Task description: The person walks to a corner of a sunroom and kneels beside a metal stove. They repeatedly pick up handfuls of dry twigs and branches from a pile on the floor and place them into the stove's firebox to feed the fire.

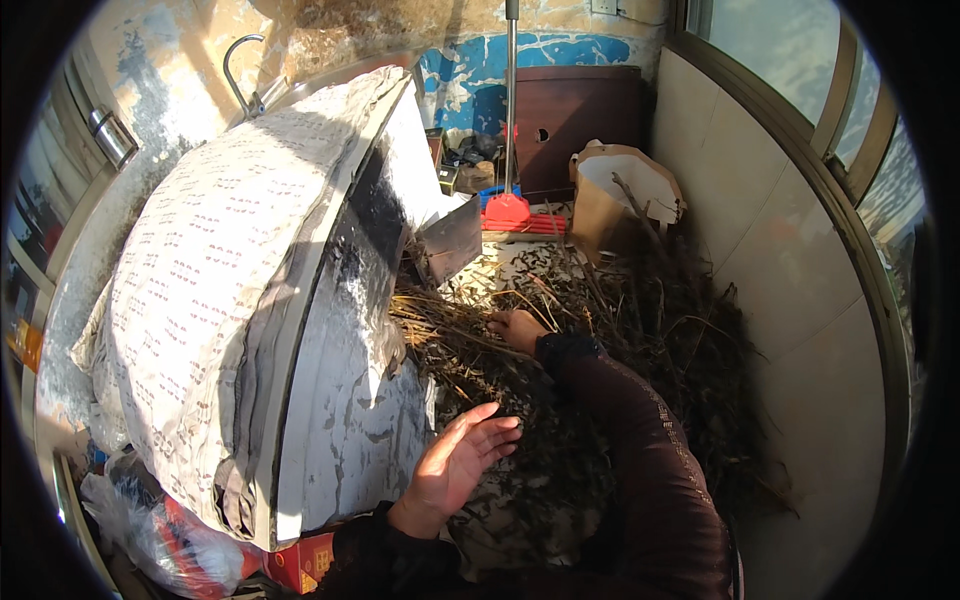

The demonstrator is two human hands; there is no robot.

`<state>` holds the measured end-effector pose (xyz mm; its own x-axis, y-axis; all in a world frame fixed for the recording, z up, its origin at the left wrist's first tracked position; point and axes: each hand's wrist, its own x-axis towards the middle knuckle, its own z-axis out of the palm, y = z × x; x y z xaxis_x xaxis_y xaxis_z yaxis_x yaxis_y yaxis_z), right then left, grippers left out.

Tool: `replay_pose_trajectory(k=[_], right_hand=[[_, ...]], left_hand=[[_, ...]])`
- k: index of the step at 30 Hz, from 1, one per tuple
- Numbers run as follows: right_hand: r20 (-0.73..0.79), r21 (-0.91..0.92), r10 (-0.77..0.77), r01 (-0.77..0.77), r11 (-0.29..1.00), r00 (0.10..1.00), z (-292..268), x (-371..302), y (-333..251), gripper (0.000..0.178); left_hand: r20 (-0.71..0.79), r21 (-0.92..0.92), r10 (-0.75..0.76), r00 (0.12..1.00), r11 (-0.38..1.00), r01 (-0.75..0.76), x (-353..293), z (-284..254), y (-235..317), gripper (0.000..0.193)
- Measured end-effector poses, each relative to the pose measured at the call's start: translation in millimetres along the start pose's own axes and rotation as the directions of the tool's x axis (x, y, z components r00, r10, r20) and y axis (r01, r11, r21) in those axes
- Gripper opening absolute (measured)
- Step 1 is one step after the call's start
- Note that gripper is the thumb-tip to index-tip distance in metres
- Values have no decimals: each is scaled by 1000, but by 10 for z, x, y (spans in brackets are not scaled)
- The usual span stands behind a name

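My right hand [517, 330] reaches forward and is closed on some dry stalks [455, 325], its fingertips partly hidden among them. The stalks lie with their far ends against the soot-darkened white side [350, 420] of a raised block on the left. Close by stands a grey metal plate [452, 240], tilted beside that side. Nearer to me, my left hand [465, 465] hangs open and holds nothing, its fingers slightly bent and pointing right. Dark dry leaves and twigs [640, 400] are heaped beneath and around my right forearm.
A printed pale cloth [220, 240] covers the block at left. Farther back stand a brown paper bag [610, 190], a red broom or dustpan [507, 208] on a pole, and a dark red panel [580, 125]. A tiled wall [790, 260] bounds the right. Plastic bags [165, 530] lie lower left.
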<state>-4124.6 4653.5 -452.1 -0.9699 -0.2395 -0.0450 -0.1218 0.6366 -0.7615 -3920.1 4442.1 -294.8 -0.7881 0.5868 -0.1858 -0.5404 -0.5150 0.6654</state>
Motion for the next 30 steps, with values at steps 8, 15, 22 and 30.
replay_pose_trajectory(k=[8,15,22,30], right_hand=[[-143,-128,-139,121,984,980,376,301,-8,30],[-62,147,-162,169,975,985,1060,1115,-620,28],[44,147,-174,166,975,984,945,1023,-460,63],[-153,-100,296,-313,945,943,-929,-602,410,52]], left_hand=[[47,-95,11,999,995,-6,-38,-109,93,48],[29,-79,-2,1000,997,4,-63,-112,110,53],[-110,-55,37,993,998,-43,-78,-223,193,52],[-169,3,136,976,990,-138,-204,-127,171,25]])
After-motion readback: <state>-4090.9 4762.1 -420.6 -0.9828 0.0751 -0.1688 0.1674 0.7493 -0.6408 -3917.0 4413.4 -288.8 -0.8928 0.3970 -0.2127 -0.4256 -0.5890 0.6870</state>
